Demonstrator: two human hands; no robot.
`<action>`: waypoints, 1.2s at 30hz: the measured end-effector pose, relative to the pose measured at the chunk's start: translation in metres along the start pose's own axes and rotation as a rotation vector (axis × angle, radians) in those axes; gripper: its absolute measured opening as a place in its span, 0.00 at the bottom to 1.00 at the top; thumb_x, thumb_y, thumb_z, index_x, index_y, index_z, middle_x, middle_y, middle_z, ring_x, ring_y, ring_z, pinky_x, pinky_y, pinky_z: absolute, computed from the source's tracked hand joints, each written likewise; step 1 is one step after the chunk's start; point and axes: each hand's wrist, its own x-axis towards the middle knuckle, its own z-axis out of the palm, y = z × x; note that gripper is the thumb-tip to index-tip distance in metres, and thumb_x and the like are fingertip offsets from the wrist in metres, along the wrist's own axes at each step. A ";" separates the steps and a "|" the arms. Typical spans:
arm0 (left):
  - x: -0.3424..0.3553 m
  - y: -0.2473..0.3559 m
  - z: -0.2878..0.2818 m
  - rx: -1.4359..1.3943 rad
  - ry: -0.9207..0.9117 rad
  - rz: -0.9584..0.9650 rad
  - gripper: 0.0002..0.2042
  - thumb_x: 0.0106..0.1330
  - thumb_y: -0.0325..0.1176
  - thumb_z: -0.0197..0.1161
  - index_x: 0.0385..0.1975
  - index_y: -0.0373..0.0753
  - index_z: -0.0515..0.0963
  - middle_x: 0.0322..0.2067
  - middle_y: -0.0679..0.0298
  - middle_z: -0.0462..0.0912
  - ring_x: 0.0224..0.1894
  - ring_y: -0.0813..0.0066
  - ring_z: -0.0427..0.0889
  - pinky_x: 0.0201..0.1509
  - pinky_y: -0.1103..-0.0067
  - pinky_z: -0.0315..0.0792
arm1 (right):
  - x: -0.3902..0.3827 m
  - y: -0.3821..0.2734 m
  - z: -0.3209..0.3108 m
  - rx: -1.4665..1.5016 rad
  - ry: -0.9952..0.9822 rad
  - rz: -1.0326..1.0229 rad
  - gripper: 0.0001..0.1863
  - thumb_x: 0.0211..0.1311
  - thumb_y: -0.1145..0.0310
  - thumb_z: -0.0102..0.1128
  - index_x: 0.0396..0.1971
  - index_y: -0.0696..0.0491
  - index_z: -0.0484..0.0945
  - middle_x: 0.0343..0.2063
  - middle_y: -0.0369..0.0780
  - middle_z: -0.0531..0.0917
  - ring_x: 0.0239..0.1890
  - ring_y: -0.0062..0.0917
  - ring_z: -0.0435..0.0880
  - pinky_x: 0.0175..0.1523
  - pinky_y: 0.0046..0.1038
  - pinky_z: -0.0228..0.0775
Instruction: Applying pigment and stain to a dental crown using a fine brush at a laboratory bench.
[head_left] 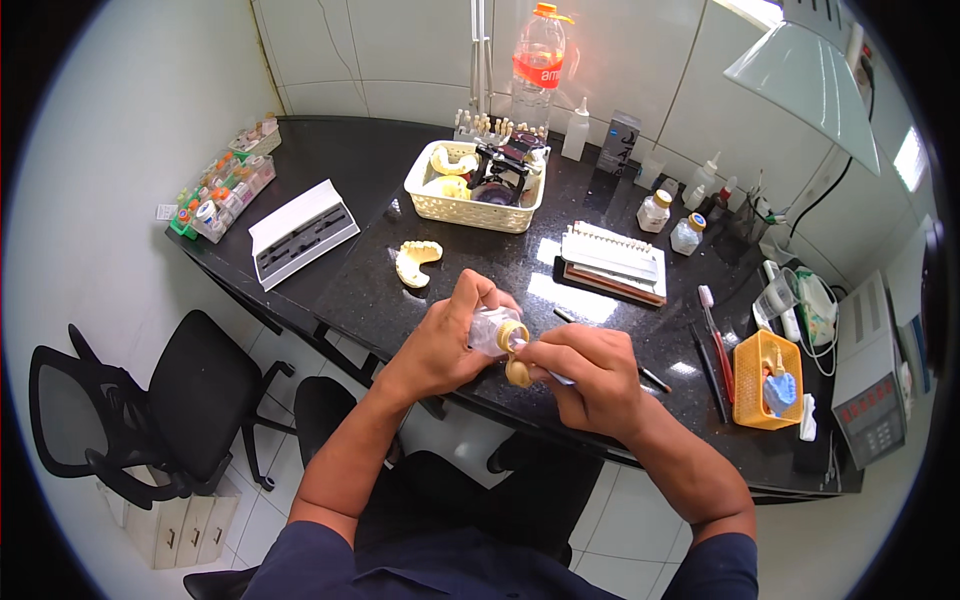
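Observation:
My left hand [440,338] is wrapped around a small clear bottle [486,328] with a yellow-gold neck, tilted so its mouth points right. A gold-coloured flip cap [517,373] hangs open below the mouth. My right hand [590,368] has its fingers closed right at the mouth; a bit of something whitish shows between them, too small to name. Both hands are above the desk's front edge. Beyond my left hand, a cream dental cast [416,263] lies on the desk.
On the black desk [340,310] stand a cream basket [470,212] of casts and an articulator, a shade guide [612,262], small jars [654,211], a yellow basket [768,382], brushes [712,325] and a white case [303,235]. A lamp [805,85] overhangs at right. An office chair [200,395] stands left.

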 end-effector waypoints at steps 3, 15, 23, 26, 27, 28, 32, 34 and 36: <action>-0.001 0.006 -0.004 0.027 -0.019 -0.100 0.29 0.59 0.23 0.77 0.57 0.39 0.67 0.52 0.55 0.81 0.50 0.66 0.88 0.58 0.70 0.80 | -0.002 -0.003 -0.004 0.034 0.025 -0.025 0.20 0.50 0.77 0.74 0.47 0.56 0.87 0.34 0.40 0.87 0.28 0.31 0.88 0.32 0.31 0.79; 0.006 0.010 -0.006 0.115 -0.048 0.176 0.27 0.60 0.21 0.74 0.60 0.37 0.74 0.52 0.55 0.80 0.58 0.61 0.82 0.64 0.68 0.75 | -0.001 -0.003 -0.005 0.034 0.039 0.072 0.18 0.52 0.79 0.73 0.45 0.55 0.88 0.33 0.39 0.87 0.28 0.30 0.88 0.31 0.30 0.78; 0.000 0.011 -0.004 -0.023 -0.079 -0.106 0.28 0.58 0.22 0.76 0.58 0.38 0.72 0.54 0.55 0.81 0.50 0.59 0.87 0.58 0.68 0.80 | -0.001 -0.003 -0.001 -0.033 0.039 0.020 0.19 0.49 0.79 0.73 0.44 0.54 0.87 0.32 0.39 0.87 0.30 0.32 0.89 0.32 0.30 0.80; 0.003 0.018 -0.007 0.089 -0.094 -0.031 0.29 0.58 0.24 0.76 0.59 0.36 0.73 0.54 0.54 0.81 0.53 0.58 0.86 0.61 0.68 0.78 | -0.001 -0.005 -0.004 0.066 0.004 0.038 0.18 0.50 0.79 0.74 0.44 0.54 0.87 0.32 0.40 0.87 0.31 0.32 0.90 0.32 0.31 0.80; 0.005 0.025 -0.007 0.099 -0.098 0.025 0.29 0.58 0.24 0.76 0.60 0.36 0.73 0.54 0.53 0.81 0.55 0.57 0.85 0.62 0.67 0.78 | -0.001 -0.004 -0.003 0.066 0.005 0.040 0.18 0.50 0.79 0.74 0.44 0.54 0.87 0.32 0.40 0.87 0.31 0.32 0.90 0.32 0.31 0.80; 0.007 0.028 -0.007 0.108 -0.102 0.082 0.29 0.59 0.25 0.75 0.61 0.35 0.74 0.54 0.53 0.81 0.56 0.57 0.84 0.63 0.67 0.77 | -0.001 -0.004 -0.001 0.052 0.052 0.052 0.18 0.51 0.78 0.74 0.44 0.54 0.87 0.32 0.40 0.87 0.30 0.32 0.90 0.32 0.31 0.79; 0.006 0.020 -0.009 0.131 -0.081 0.128 0.29 0.60 0.26 0.75 0.63 0.36 0.75 0.54 0.52 0.80 0.59 0.56 0.82 0.66 0.66 0.75 | -0.001 -0.004 -0.001 0.047 0.114 0.034 0.17 0.53 0.78 0.76 0.45 0.54 0.87 0.31 0.40 0.86 0.28 0.33 0.88 0.32 0.31 0.78; 0.007 0.016 -0.009 0.158 -0.088 0.143 0.31 0.59 0.20 0.74 0.64 0.37 0.73 0.57 0.50 0.81 0.62 0.51 0.83 0.66 0.63 0.77 | -0.003 -0.002 -0.003 0.044 0.071 0.053 0.17 0.54 0.77 0.76 0.45 0.54 0.87 0.31 0.40 0.86 0.28 0.33 0.88 0.32 0.31 0.78; 0.006 0.013 -0.005 0.098 -0.064 0.146 0.29 0.59 0.21 0.76 0.61 0.38 0.73 0.57 0.51 0.81 0.61 0.51 0.84 0.66 0.63 0.78 | -0.003 -0.003 -0.004 0.043 0.029 0.071 0.18 0.54 0.77 0.77 0.46 0.54 0.87 0.31 0.40 0.87 0.28 0.32 0.88 0.32 0.30 0.78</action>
